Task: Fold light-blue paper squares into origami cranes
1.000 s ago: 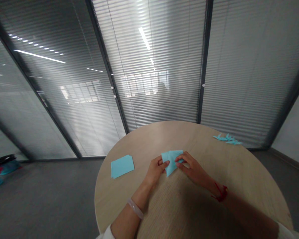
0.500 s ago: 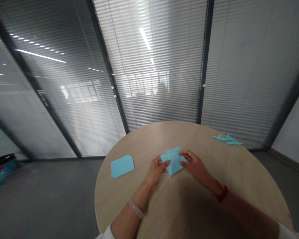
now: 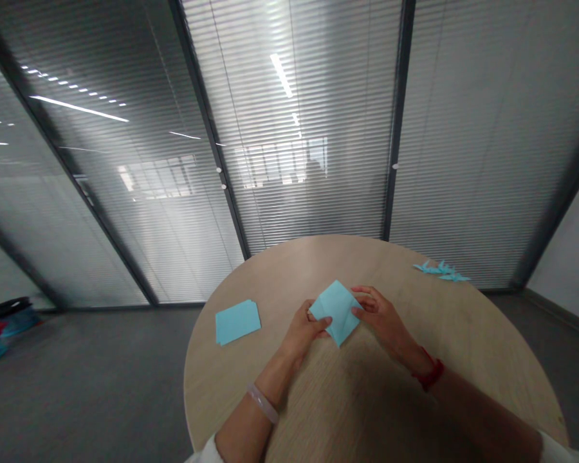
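Head view: both my hands are in over the round wooden tabletop (image 3: 328, 257), roughly midway between its left and right edges. Between them is the task piece, a light-blue folded paper (image 3: 338, 310), turned as a diamond, one corner toward the far edge and one toward me. Crease lines show on its upper face.

Left hand (image 3: 305, 329): holding the paper by its left corner, thumb flat on top, fingers tucked underneath. Clear bangle (image 3: 262, 403) on that wrist.

Right hand (image 3: 376, 314): narrow, fingers curled, thumb touching the right corner of the paper, index finger just beside the upper right side. Can't tell if the other fingers close on it from below. Red cord bracelet (image 3: 431, 373) on that wrist. White sleeves at both forearms.

Stack of light-blue paper sheets (image 3: 238, 322) lies near the left edge of the tabletop, sheets slightly out of line, well apart from my left hand. Folded paper cranes (image 3: 442, 270) sit bunched at the far right edge, same blue; they overlap, so no exact count.

Past the far edge: glass partition with blinds (image 3: 313, 206), dark frame posts (image 3: 396, 122). Gray floor (image 3: 120, 379) to the left.
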Demonstrator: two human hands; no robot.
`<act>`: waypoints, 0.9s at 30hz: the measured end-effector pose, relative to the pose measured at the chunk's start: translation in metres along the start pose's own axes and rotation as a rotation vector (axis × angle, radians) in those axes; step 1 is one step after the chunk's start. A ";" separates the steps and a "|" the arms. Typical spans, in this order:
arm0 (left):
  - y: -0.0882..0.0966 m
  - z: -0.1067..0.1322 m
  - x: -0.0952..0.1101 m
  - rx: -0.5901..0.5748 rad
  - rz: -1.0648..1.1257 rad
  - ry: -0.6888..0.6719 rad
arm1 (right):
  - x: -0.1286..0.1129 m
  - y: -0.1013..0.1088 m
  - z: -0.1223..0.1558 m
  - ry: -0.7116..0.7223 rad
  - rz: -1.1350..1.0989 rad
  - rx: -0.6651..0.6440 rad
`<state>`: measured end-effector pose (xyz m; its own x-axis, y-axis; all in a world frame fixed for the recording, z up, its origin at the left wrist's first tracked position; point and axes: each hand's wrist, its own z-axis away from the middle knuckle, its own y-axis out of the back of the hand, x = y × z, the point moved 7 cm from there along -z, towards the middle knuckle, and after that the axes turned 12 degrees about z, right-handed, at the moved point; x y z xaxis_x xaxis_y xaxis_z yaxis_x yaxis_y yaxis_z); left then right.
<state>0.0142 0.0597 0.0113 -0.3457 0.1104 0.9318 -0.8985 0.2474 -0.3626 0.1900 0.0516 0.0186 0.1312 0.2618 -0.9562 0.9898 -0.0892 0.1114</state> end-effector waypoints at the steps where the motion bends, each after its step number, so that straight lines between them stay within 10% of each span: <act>1: 0.001 0.000 0.001 0.001 -0.023 -0.001 | 0.000 0.000 0.000 -0.007 0.014 -0.005; 14: -0.008 -0.003 0.004 -0.145 -0.133 -0.021 | -0.006 -0.008 0.002 0.025 0.140 -0.178; 27: 0.003 -0.005 0.017 0.005 -0.235 -0.204 | 0.009 -0.017 0.001 -0.080 0.081 -0.167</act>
<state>0.0071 0.0668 0.0263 -0.1750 -0.1453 0.9738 -0.9614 0.2385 -0.1372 0.1746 0.0540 0.0078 0.2123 0.1822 -0.9601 0.9726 0.0559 0.2257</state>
